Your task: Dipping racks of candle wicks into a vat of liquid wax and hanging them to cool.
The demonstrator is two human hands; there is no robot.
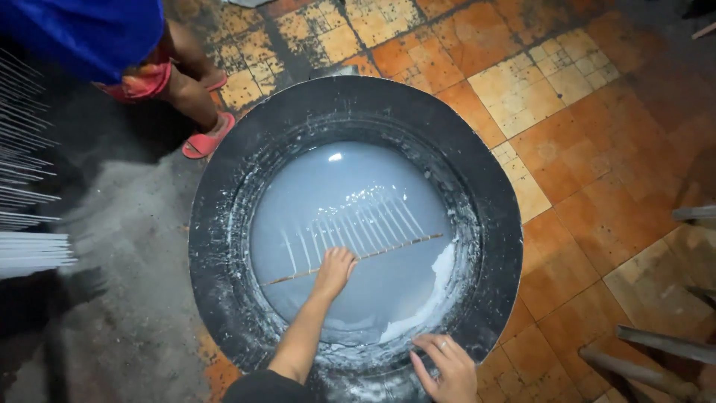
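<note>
We've got a thin wooden rod (358, 258) with a row of sticks hanging into the pale liquid of the round black basin (224, 246). It looks light, springy and wet, best gripped mid-length. Left hand (334, 270) has its fingers closed round it; right hand (446, 369) rests spread on the rim.

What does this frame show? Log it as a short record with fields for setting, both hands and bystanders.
Setting: tiled floor, large round black basin holding pale grey liquid
Left hand: grips a thin stick lying across the liquid, with a row of thin rods dipped below it
Right hand: rests on the basin's near rim, fingers spread, a ring on one finger
Bystander: a person in pink sandals stands beyond the basin
Far left: rack of white coated rods
</note>
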